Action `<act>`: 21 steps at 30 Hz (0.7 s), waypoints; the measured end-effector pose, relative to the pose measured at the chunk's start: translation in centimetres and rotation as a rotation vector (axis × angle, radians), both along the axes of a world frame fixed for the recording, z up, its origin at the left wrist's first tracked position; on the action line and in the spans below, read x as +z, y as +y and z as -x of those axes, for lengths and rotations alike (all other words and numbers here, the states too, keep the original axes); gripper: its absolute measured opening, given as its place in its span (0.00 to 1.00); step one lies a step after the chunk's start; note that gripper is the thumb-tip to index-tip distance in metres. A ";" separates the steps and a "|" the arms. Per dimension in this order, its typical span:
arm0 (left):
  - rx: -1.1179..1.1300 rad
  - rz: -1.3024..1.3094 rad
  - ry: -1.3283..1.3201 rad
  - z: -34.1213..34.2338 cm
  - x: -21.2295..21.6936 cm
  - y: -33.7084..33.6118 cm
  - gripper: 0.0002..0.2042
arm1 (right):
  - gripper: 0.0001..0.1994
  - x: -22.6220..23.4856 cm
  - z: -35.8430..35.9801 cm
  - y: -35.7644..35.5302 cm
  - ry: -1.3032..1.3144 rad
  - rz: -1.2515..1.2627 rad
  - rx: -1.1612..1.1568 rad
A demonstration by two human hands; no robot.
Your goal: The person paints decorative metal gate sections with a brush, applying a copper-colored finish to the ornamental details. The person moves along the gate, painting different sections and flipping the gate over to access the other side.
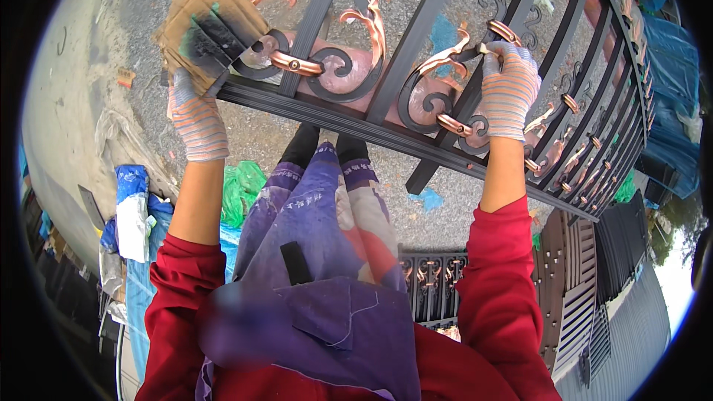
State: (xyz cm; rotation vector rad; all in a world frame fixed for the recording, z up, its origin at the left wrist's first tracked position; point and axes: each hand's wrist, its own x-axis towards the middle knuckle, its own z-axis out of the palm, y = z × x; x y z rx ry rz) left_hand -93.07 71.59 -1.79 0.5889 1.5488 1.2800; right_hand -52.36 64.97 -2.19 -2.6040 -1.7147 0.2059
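A black metal railing panel (pixel 327 115) with scrollwork and copper-coloured leaves and collars lies across the upper view. My left hand (pixel 194 119), in a striped knit glove, grips the lower edge of a brown cardboard piece (pixel 174 33) smeared with black and some green. The cardboard rests against the railing's left end, beside a copper collar (pixel 297 64). My right hand (pixel 510 93), in a matching glove, is closed over a bar at the scrolls, just below another copper collar (pixel 503 32). Its fingertips are pinched around something small that I cannot make out.
Grey gravelly ground shows through the bars. Green plastic (pixel 241 191) and blue-and-white bags (pixel 134 212) lie at left. Another railing panel (pixel 434 286) is beyond my right side, with stacked brown and black panels (pixel 575 282) at lower right. Blue tarps (pixel 672 89) hang at far right.
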 end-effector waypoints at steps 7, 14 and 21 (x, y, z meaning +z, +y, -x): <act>-0.002 0.024 -0.002 0.1 -0.3 0.3 0.18 | 0.09 0.1 1.0 -0.2 0.078 0.073 -0.027; 0.013 -0.015 -0.019 0.1 -0.3 0.1 0.21 | 0.07 1.2 1.0 -0.6 0.192 -0.119 -0.150; 0.010 0.028 0.007 0.3 -0.4 0.0 0.20 | 0.07 0.9 1.0 -1.0 0.271 -0.117 -0.153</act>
